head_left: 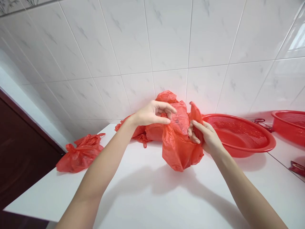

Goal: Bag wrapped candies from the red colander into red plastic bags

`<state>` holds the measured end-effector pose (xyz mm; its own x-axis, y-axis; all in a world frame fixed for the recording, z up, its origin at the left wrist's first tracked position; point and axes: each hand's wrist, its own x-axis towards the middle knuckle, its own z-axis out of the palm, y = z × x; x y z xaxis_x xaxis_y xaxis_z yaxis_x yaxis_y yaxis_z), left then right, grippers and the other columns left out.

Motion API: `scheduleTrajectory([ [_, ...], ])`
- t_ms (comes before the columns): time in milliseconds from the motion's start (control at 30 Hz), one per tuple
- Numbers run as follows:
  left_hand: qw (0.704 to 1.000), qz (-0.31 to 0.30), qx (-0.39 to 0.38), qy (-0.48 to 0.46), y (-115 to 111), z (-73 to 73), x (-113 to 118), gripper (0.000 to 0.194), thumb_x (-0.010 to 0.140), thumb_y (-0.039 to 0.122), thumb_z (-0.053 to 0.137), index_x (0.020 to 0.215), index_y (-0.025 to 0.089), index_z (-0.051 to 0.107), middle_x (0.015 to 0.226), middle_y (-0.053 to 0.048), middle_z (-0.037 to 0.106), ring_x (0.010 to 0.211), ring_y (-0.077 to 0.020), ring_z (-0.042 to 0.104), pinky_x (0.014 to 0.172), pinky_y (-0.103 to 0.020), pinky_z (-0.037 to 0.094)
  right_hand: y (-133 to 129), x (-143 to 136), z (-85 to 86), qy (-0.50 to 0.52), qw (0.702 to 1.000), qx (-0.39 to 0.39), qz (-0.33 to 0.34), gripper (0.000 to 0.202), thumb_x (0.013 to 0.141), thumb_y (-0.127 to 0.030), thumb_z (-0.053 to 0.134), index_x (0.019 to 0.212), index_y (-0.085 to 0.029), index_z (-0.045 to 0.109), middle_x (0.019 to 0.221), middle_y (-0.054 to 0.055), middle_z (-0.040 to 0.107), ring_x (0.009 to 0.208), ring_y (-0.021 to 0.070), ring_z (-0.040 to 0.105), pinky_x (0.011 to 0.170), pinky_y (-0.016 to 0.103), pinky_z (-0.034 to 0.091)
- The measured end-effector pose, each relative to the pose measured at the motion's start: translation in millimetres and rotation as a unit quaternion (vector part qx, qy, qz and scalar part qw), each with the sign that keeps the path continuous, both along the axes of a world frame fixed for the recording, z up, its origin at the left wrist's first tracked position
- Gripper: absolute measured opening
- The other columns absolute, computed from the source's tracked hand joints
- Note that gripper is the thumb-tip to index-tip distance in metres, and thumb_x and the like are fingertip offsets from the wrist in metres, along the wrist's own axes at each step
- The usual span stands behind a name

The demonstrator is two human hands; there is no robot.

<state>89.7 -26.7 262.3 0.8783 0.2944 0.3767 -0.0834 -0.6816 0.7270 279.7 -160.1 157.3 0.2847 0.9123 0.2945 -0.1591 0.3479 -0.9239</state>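
A thin red plastic bag hangs above the white counter, its lower part casting a shadow there. My right hand is closed around a gathered upper part of this bag, which sticks up past the fingers. My left hand is at the bag's upper left edge, with its fingers curved and a gap between thumb and fingertips. Whether the left thumb touches the plastic I cannot tell. Behind both hands lie several filled red plastic bags against the wall; what they contain is hidden.
On the left of the counter sits another knotted red bag. A red perforated basin stands to the right, with a second red basin beyond it. A small red-handled item lies at the right edge. White tiles form the back wall.
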Motion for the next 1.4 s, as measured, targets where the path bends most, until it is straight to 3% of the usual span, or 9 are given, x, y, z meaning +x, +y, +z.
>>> scheduleTrajectory([
  [233, 0.987, 0.027, 0.143, 0.068, -25, 33.1, -1, 0.028, 0.075, 0.024, 0.075, 0.102, 0.018, 0.077, 0.097, -0.004, 0.074, 0.088, -0.0193, 0.070, 0.080, -0.033, 0.058, -8, -19, 3.4, -0.070, 0.995, -0.070, -0.013, 0.024, 0.081, -0.036, 0.059, 0.100, -0.022, 0.055, 0.054, -0.008, 0.057, 0.036, 0.0046, 0.027, 0.042, 0.022, 0.019],
  [400, 0.983, -0.018, 0.146, 0.106, -31, 30.0, 16, 0.021, 0.081, 0.026, 0.073, 0.100, 0.018, 0.077, 0.099, -0.004, 0.076, 0.085, -0.0177, 0.071, 0.078, -0.030, 0.058, -15, -22, 4.2, -0.109, 0.987, -0.107, 0.058, 0.042, 0.080, -0.024, 0.052, 0.122, -0.025, 0.052, 0.061, -0.008, 0.060, 0.039, 0.0067, 0.031, 0.043, 0.022, 0.023],
  [567, 0.986, -0.087, 0.092, 0.104, -23, 11.2, 36, 0.022, 0.086, 0.028, 0.070, 0.103, 0.016, 0.076, 0.090, -0.004, 0.075, 0.081, -0.0162, 0.071, 0.074, -0.028, 0.056, -20, -19, 2.6, -0.151, 0.975, -0.068, 0.147, 0.020, 0.083, -0.035, 0.070, 0.088, -0.022, 0.055, 0.065, -0.005, 0.060, 0.047, 0.0079, 0.040, 0.050, 0.026, 0.034],
  [700, 0.991, -0.093, 0.067, 0.073, -24, -3.7, 46, 0.028, 0.088, 0.033, 0.068, 0.109, 0.015, 0.074, 0.098, -0.007, 0.075, 0.091, -0.0181, 0.069, 0.080, -0.030, 0.055, -18, -22, 1.9, -0.171, 0.975, -0.069, 0.125, 0.054, 0.087, -0.059, 0.067, 0.059, -0.021, 0.040, 0.050, -0.005, 0.045, 0.045, 0.0075, 0.036, 0.048, 0.026, 0.028],
  [800, 0.995, -0.017, 0.090, 0.047, -25, -10.5, 39, 0.036, 0.091, 0.042, 0.064, 0.115, 0.016, 0.071, 0.117, -0.008, 0.073, 0.103, -0.0204, 0.067, 0.089, -0.033, 0.054, -14, -23, 2.5, -0.160, 0.978, -0.055, 0.121, 0.062, 0.091, -0.067, 0.056, 0.053, -0.020, 0.044, 0.045, -0.005, 0.039, 0.042, 0.0065, 0.030, 0.046, 0.026, 0.023],
  [1033, 0.993, 0.072, 0.096, 0.009, -37, -34.4, -1, 0.012, 0.085, 0.028, 0.070, 0.092, 0.017, 0.072, 0.091, -0.003, 0.073, 0.078, -0.0147, 0.067, 0.074, -0.028, 0.056, -4, -17, 0.8, -0.044, 0.988, -0.074, 0.125, 0.056, 0.088, -0.061, 0.064, 0.054, -0.017, 0.055, 0.050, 0.000, 0.057, 0.040, 0.0070, 0.040, 0.045, 0.024, 0.033],
  [1133, 0.980, 0.072, 0.166, -0.082, -53, -56.9, -6, 0.008, 0.088, 0.021, 0.066, 0.086, 0.019, 0.072, 0.087, -0.002, 0.072, 0.075, -0.0132, 0.066, 0.073, -0.027, 0.055, 3, -12, -3.4, 0.026, 0.987, -0.082, 0.139, 0.040, 0.080, -0.054, 0.074, 0.070, -0.015, 0.067, 0.055, 0.001, 0.065, 0.040, 0.0078, 0.046, 0.046, 0.023, 0.040],
  [1267, 0.951, 0.038, 0.302, -0.044, -67, -94.2, -2, 0.018, 0.094, 0.016, 0.056, 0.091, 0.020, 0.074, 0.090, -0.003, 0.076, 0.082, -0.0163, 0.068, 0.079, -0.031, 0.051, 7, -3, -8.5, 0.049, 0.983, -0.090, 0.150, 0.035, 0.078, -0.048, 0.079, 0.085, -0.014, 0.073, 0.044, -0.003, 0.057, 0.040, 0.0095, 0.051, 0.046, 0.020, 0.043],
  [1400, 0.960, 0.035, 0.274, -0.046, -64, -121.7, -1, 0.019, 0.093, 0.015, 0.056, 0.096, 0.021, 0.074, 0.095, -0.003, 0.079, 0.085, -0.0184, 0.071, 0.078, -0.033, 0.049, 6, 1, -9.1, 0.048, 0.982, -0.095, 0.159, 0.033, 0.075, -0.044, 0.082, 0.084, -0.014, 0.072, 0.066, 0.004, 0.073, 0.048, 0.0115, 0.063, 0.054, 0.023, 0.053],
])
